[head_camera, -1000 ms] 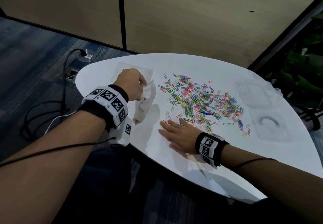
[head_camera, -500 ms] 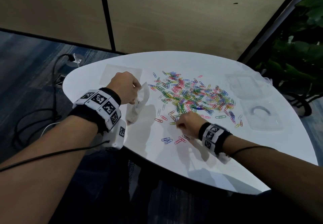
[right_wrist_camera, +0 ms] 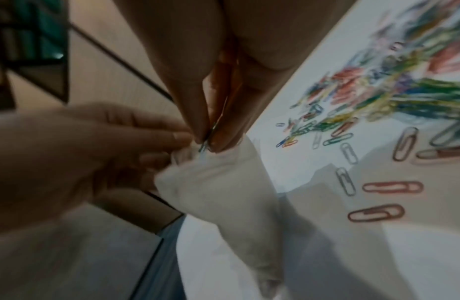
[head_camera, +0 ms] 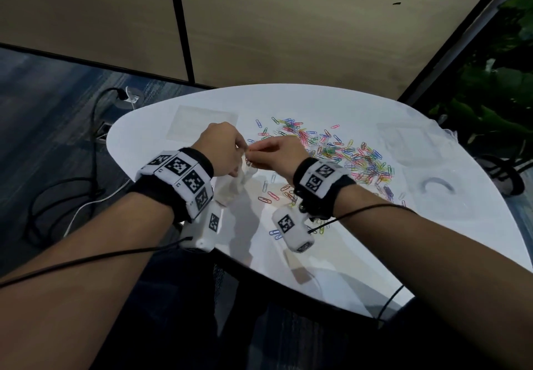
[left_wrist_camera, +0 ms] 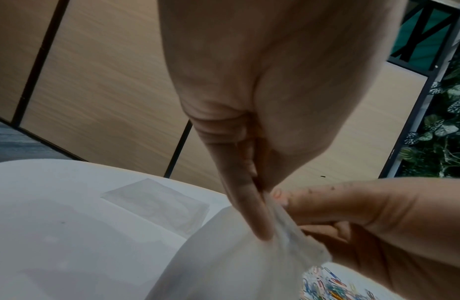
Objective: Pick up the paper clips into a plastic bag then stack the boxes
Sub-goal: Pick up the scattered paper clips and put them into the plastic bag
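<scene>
Currently at the transfer step: the right hand (head_camera: 277, 153) pinches a small clutch of clips (right_wrist_camera: 204, 146) between thumb and fingertips, right at the mouth of the bag (right_wrist_camera: 224, 192). How many clips are in the pinch cannot be told; the right wrist view shows thin wire poking below the fingertips into the opening. The left hand (head_camera: 222, 150) pinches the bag's rim between thumb and forefinger and holds it lifted off the bench (head_camera: 375, 254), near the left edge, with the bag hanging down from that grip. Both hands touch or nearly touch at the mouth. Judgement on doing this well: the opening looks narrow and crumpled in the left wrist view, so the left hand should spread the rim wider or hold one lip only, letting the other fall away. The right fingertips should go past the rim before they let go, else clips could catch on the film and drop back. Release by parting thumb and fingers, not by shaking. The bag is thin and limp, so it gives no help in guiding; the bottom may swing as weight goes in. Most of the task remains: the pile (head_camera: 340, 150) lies spread across the middle of the bench, with stray clips toward the near edge. Clear boxes (head_camera: 432, 193) sit by the right edge, not yet stacked. Another clear flat piece (head_camera: 202, 123) lies toward the far left edge.
</scene>
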